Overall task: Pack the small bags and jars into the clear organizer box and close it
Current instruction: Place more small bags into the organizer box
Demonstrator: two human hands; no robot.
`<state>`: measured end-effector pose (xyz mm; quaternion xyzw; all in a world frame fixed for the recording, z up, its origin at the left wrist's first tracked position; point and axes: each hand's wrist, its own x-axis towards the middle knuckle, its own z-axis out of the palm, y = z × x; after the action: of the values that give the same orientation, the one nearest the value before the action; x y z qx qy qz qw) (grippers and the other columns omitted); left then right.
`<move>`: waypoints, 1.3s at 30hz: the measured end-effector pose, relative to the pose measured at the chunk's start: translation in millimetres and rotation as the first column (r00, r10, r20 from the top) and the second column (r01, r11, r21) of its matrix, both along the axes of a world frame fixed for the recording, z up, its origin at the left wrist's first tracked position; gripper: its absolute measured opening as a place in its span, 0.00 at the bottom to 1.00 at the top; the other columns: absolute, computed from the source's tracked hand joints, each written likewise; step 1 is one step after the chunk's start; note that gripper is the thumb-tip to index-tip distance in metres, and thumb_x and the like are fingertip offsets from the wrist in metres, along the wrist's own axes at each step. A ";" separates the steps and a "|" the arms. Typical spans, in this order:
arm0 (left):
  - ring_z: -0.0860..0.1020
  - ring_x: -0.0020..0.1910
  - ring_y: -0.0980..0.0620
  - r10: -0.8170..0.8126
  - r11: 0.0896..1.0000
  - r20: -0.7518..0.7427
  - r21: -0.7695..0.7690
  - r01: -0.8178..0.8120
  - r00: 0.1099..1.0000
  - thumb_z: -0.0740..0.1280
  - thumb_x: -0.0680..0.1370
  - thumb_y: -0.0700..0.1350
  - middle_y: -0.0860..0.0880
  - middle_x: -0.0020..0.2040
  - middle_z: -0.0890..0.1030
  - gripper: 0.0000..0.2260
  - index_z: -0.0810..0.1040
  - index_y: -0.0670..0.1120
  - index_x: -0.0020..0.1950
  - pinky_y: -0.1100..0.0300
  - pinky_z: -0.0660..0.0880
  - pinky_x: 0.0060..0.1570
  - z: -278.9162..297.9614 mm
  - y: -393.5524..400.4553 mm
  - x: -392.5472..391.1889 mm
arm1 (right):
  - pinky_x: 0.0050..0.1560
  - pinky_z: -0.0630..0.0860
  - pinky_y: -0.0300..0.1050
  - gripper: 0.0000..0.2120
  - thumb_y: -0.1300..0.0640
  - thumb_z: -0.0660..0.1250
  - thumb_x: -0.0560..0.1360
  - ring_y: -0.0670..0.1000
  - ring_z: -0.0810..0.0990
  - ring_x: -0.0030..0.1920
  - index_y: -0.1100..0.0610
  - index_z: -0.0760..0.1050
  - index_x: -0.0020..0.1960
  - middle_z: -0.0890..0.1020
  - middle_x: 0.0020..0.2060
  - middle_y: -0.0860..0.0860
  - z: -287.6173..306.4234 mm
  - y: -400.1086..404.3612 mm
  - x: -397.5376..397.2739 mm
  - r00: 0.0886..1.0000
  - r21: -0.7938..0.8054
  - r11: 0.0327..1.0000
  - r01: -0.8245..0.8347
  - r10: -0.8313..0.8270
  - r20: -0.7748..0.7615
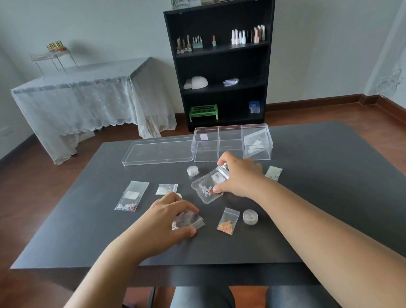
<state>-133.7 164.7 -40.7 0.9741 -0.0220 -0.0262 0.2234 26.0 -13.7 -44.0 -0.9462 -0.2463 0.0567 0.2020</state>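
Step in hand: gathering bags off table [320,193]. Right hand [240,175] pinches rounded pouch [207,189]; left hand [170,216] fingers closed on small bag [188,222]. Organizer box [232,142] open, 1 bag inside right compartment, lid [158,152] beside it. Next: lift both, drop into compartments.

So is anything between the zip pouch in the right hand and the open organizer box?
Nothing visible. The right hand holds the clear rounded zip pouch of white beads just in front of the clear three-compartment organizer box. The box's clear flat lid lies off to its left, and the small round silver-topped jar sits left of that path.
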 end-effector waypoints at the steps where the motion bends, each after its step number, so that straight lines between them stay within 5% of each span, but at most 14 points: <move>1: 0.73 0.50 0.63 0.017 1.000 -0.010 -0.020 -0.017 1.000 0.73 0.72 0.56 0.61 0.56 0.68 0.16 0.77 0.64 0.58 0.71 0.66 0.47 -0.7 -0.4 0.8 | 0.46 0.62 0.50 0.26 0.41 0.74 0.67 0.54 0.72 0.49 0.45 0.65 0.57 0.75 0.43 0.45 -0.4 0.4 -1.1 1.000 0.030 1.000 0.000 -0.001 0.009; 8: 0.73 0.33 0.63 0.061 0.986 0.008 -0.158 -0.059 0.998 0.79 0.66 0.53 0.59 0.52 0.72 0.26 0.73 0.69 0.58 0.70 0.68 0.36 -0.6 -1.4 11.4 | 0.43 0.75 0.52 0.26 0.56 0.73 0.70 0.52 0.77 0.43 0.43 0.64 0.61 0.78 0.50 0.49 0.0 -4.9 -12.0 0.999 0.411 0.911 0.025 -0.003 -0.054; 14: 0.71 0.26 0.61 0.052 0.961 0.046 -0.275 -0.037 0.998 0.78 0.68 0.50 0.56 0.44 0.75 0.19 0.76 0.65 0.53 0.71 0.68 0.31 -4.3 -4.2 16.8 | 0.29 0.68 0.37 0.26 0.56 0.73 0.71 0.45 0.74 0.39 0.41 0.64 0.61 0.71 0.57 0.45 3.2 -20.8 -6.9 0.995 0.549 0.832 0.081 -0.033 -0.096; 19: 0.67 0.24 0.58 0.134 0.927 0.155 -0.370 -0.068 0.979 0.73 0.73 0.50 0.57 0.33 0.76 0.09 0.78 0.63 0.49 0.69 0.65 0.26 0.4 -2.2 30.0 | 0.40 0.71 0.38 0.22 0.54 0.73 0.70 0.41 0.74 0.47 0.35 0.67 0.55 0.72 0.53 0.40 13.8 -41.0 9.8 0.987 0.712 0.683 0.163 -0.104 -0.126; 21: 0.71 0.28 0.48 0.185 0.888 0.192 -0.453 -0.080 0.964 0.74 0.73 0.48 0.50 0.38 0.80 0.10 0.79 0.62 0.49 0.61 0.70 0.28 8.4 -2.6 41.4 | 0.43 0.74 0.41 0.23 0.56 0.73 0.70 0.44 0.76 0.50 0.36 0.67 0.55 0.73 0.53 0.39 20.0 -51.2 19.7 0.977 0.757 0.619 0.209 -0.170 -0.130; 23: 0.76 0.35 0.43 0.263 0.841 0.230 -0.531 -0.105 0.937 0.75 0.72 0.50 0.44 0.42 0.80 0.12 0.77 0.63 0.51 0.54 0.76 0.33 19.1 -4.7 57.1 | 0.39 0.76 0.41 0.26 0.57 0.73 0.68 0.44 0.78 0.47 0.36 0.66 0.56 0.74 0.54 0.41 27.0 -62.0 31.4 0.959 0.803 0.537 0.258 -0.244 -0.145; 27: 0.72 0.32 0.51 0.395 0.689 0.243 -0.717 -0.110 0.886 0.75 0.71 0.53 0.50 0.38 0.77 0.13 0.74 0.61 0.51 0.58 0.72 0.32 42.8 -19.0 100.1 | 0.29 0.75 0.37 0.23 0.61 0.69 0.69 0.43 0.76 0.27 0.43 0.67 0.58 0.80 0.46 0.49 38.3 -83.5 60.3 0.917 0.873 0.359 0.331 -0.340 -0.208; 31: 0.70 0.28 0.52 0.463 0.635 0.264 -0.765 -0.109 0.846 0.74 0.72 0.53 0.52 0.32 0.75 0.09 0.74 0.58 0.45 0.59 0.70 0.28 53.9 -39.7 136.6 | 0.37 0.80 0.46 0.16 0.62 0.64 0.72 0.47 0.77 0.30 0.48 0.70 0.57 0.84 0.45 0.56 38.2 -91.0 83.6 0.902 0.820 0.456 0.345 -0.404 -0.155; 34: 0.72 0.29 0.55 0.479 0.642 0.278 -0.758 -0.116 0.833 0.75 0.71 0.54 0.57 0.33 0.77 0.08 0.79 0.53 0.40 0.60 0.70 0.29 54.1 -62.3 161.1 | 0.48 0.80 0.54 0.12 0.59 0.65 0.72 0.54 0.80 0.40 0.47 0.73 0.53 0.84 0.44 0.52 40.3 -91.9 96.4 0.900 0.723 0.596 0.350 -0.427 -0.084; 37: 0.79 0.39 0.54 0.494 0.619 0.273 -0.777 -0.113 0.825 0.74 0.73 0.53 0.54 0.42 0.83 0.07 0.83 0.50 0.43 0.59 0.75 0.38 45.3 -78.4 179.8 | 0.46 0.79 0.49 0.10 0.58 0.66 0.73 0.54 0.82 0.42 0.49 0.74 0.52 0.83 0.39 0.50 41.2 -84.6 106.2 0.915 0.665 0.673 0.323 -0.400 -0.040; 39: 0.78 0.39 0.56 0.512 0.603 0.254 -0.786 -0.133 0.821 0.70 0.76 0.50 0.54 0.45 0.83 0.05 0.83 0.51 0.48 0.63 0.73 0.34 38.8 -84.2 188.1 | 0.38 0.74 0.42 0.11 0.58 0.66 0.73 0.51 0.81 0.40 0.52 0.76 0.55 0.82 0.38 0.48 42.3 -78.9 112.7 0.919 0.621 0.717 0.317 -0.395 -0.012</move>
<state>54.4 80.4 -1.9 0.7617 0.0999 0.2561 0.5868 138.7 -92.5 -1.7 -0.8605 -0.0762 -0.1235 0.4883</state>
